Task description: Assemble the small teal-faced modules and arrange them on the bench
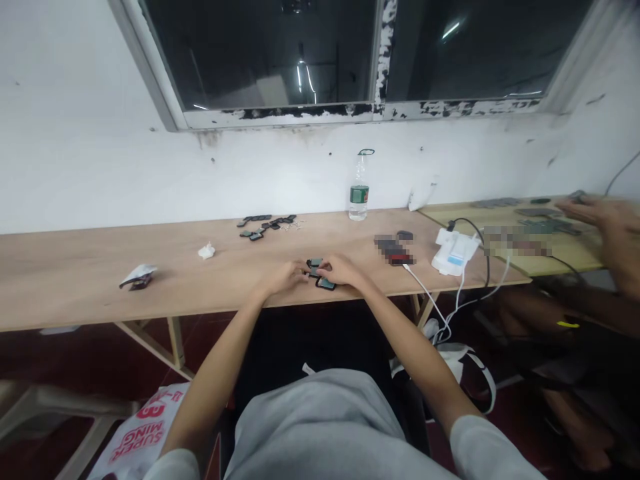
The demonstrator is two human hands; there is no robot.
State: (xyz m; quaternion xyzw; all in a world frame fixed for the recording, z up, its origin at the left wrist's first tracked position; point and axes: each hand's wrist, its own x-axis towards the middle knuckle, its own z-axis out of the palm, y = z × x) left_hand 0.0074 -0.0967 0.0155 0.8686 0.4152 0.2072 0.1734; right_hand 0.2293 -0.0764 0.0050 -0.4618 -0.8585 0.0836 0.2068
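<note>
Near the table's front edge, my left hand (286,276) and my right hand (343,271) meet over small flat black-edged pieces with grey-green faces. Between my fingertips is one such flat piece (315,271). My left fingers are curled against its left side, and my right thumb and fingers pinch its right side. Another flat piece (326,284) lies just below, beside my right hand. What the pieces are is too small to tell. A group of similar dark pieces (257,235) lies farther back on the table, beside tiny pale bits (293,226).
A water bottle (359,193) stands by the wall. To the right are a white box (455,253) with cables and a dark oval item (405,235). Crumpled tissue (207,251) and a small packet (139,277) lie left. Another person's hand (590,210) works at the far right.
</note>
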